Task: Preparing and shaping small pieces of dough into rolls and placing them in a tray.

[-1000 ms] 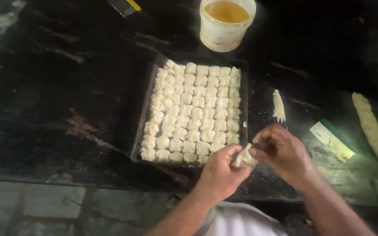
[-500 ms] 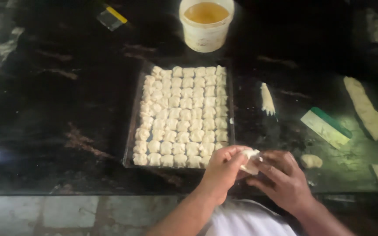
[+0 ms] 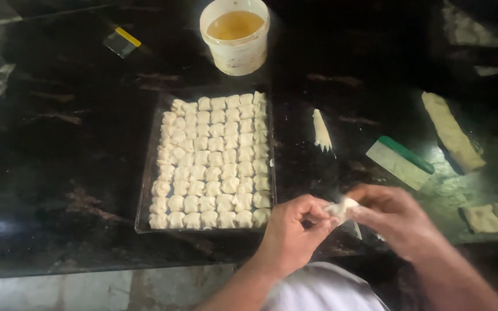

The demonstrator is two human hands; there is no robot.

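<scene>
Dark, flour-smeared stone counter (image 3: 59, 144): tray (image 3: 145, 190) packed with shaped dough pieces (image 3: 211, 161), bucket of yellow liquid (image 3: 236, 34) behind it, green-handled scraper (image 3: 402, 162) and dough strips (image 3: 451, 138) to the right. Left hand (image 3: 289, 233) and right hand (image 3: 396, 216), at the counter's near edge, fingertips pinching one small dough piece (image 3: 341, 208) between them.

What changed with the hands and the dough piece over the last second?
Both hands drew back from the tray's near right corner towards the body. The left hand and right hand still pinch the same small dough piece between their fingertips. The tray of shaped pieces, the bucket, the scraper and the dough strips lie as before; only the camera shifted.
</scene>
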